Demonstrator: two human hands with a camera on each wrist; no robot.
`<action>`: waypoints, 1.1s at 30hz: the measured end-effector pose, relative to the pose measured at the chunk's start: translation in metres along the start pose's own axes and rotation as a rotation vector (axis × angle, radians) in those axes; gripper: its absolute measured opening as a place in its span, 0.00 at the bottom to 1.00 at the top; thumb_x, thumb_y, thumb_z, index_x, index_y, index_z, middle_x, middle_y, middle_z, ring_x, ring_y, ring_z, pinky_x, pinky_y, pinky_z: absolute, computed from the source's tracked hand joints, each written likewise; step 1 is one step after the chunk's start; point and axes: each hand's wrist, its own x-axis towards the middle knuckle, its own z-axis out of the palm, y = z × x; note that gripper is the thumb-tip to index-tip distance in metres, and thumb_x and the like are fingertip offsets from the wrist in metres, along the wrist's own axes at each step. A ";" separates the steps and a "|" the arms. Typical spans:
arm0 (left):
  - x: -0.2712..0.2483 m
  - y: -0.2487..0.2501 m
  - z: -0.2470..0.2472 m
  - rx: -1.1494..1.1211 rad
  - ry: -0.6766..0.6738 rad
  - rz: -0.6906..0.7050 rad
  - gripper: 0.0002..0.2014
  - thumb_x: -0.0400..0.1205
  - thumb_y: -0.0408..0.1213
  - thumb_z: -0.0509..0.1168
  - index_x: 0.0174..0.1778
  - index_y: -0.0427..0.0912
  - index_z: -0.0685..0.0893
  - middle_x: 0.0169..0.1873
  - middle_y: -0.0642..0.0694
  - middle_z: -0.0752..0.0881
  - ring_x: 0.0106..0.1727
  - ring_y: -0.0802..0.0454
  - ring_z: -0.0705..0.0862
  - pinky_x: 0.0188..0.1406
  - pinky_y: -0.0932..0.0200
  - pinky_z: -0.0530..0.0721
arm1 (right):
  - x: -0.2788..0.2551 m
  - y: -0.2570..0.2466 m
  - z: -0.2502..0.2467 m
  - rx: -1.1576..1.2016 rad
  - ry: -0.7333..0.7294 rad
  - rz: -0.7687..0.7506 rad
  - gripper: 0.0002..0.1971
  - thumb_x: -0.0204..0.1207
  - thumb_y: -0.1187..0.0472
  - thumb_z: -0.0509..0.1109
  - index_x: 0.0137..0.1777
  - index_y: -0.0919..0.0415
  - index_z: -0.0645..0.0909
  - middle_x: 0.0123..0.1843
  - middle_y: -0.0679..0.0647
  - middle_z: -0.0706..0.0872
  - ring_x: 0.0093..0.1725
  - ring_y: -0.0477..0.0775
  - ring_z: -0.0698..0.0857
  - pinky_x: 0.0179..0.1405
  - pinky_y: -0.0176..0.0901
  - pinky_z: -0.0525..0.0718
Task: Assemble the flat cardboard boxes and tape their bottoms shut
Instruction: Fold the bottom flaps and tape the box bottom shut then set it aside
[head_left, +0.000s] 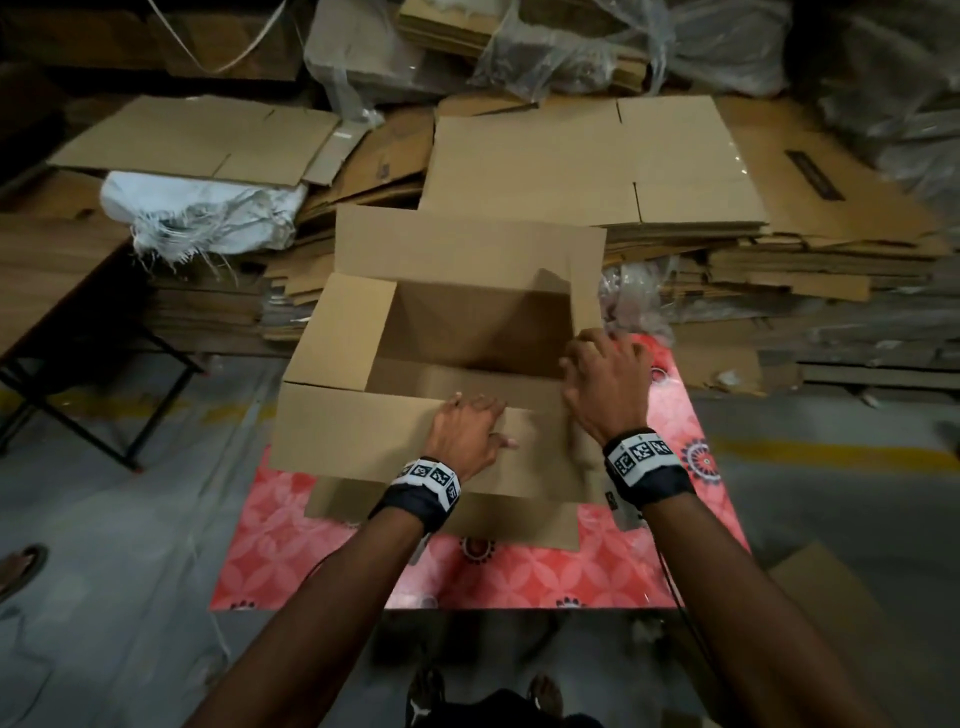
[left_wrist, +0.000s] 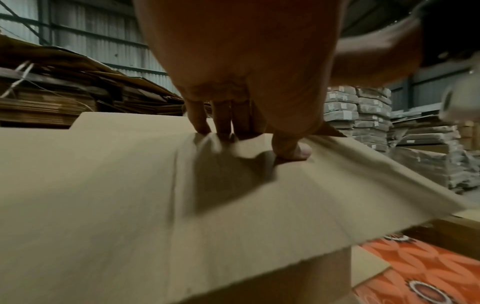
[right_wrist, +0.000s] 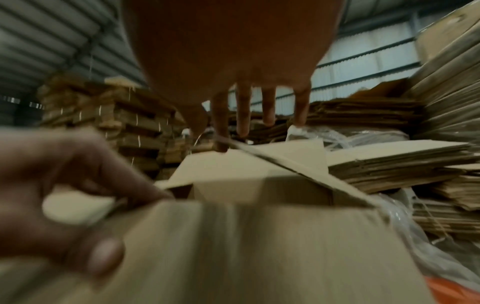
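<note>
An opened brown cardboard box (head_left: 332, 431) stands on the pink patterned table (head_left: 519, 577), with its far flap upright and its left flap spread outward. My left hand (head_left: 475, 415) grips the near flap's top edge: the fingers (left_wrist: 221, 123) curl over the edge and the thumb presses the outer face. The same hand shows blurred at the left of the right wrist view. My right hand (head_left: 597, 364) is at the box's near right corner. Its fingers (right_wrist: 244, 115) are straight and spread, and the index finger touches the edge of the right flap (right_wrist: 285, 164).
Stacks of flat cardboard (head_left: 675, 171) fill the floor behind the table. A white torn sack (head_left: 208, 208) lies at the left over a dark bench (head_left: 52, 270). Plastic-wrapped bundles (head_left: 571, 47) sit at the back. A sandal (head_left: 21, 566) shows on the floor at the left.
</note>
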 end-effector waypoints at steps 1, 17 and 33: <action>0.001 0.002 0.001 -0.003 0.003 0.005 0.30 0.81 0.62 0.67 0.75 0.47 0.80 0.71 0.47 0.86 0.74 0.45 0.81 0.80 0.44 0.70 | -0.004 0.008 -0.005 -0.078 0.054 0.057 0.14 0.72 0.54 0.70 0.55 0.53 0.88 0.60 0.50 0.86 0.62 0.64 0.78 0.61 0.62 0.74; 0.027 0.031 0.006 -0.049 0.036 0.016 0.27 0.81 0.61 0.67 0.69 0.46 0.82 0.66 0.48 0.87 0.68 0.46 0.84 0.67 0.48 0.77 | -0.058 0.038 0.037 0.014 -0.317 0.669 0.29 0.77 0.34 0.67 0.69 0.55 0.75 0.76 0.54 0.80 0.69 0.72 0.74 0.69 0.73 0.66; 0.024 0.023 -0.012 -0.248 -0.083 -0.038 0.28 0.85 0.54 0.67 0.80 0.45 0.77 0.75 0.44 0.82 0.74 0.40 0.80 0.75 0.47 0.76 | -0.052 0.002 0.040 0.063 -0.167 0.259 0.18 0.70 0.58 0.69 0.61 0.56 0.83 0.61 0.58 0.86 0.66 0.66 0.78 0.65 0.59 0.68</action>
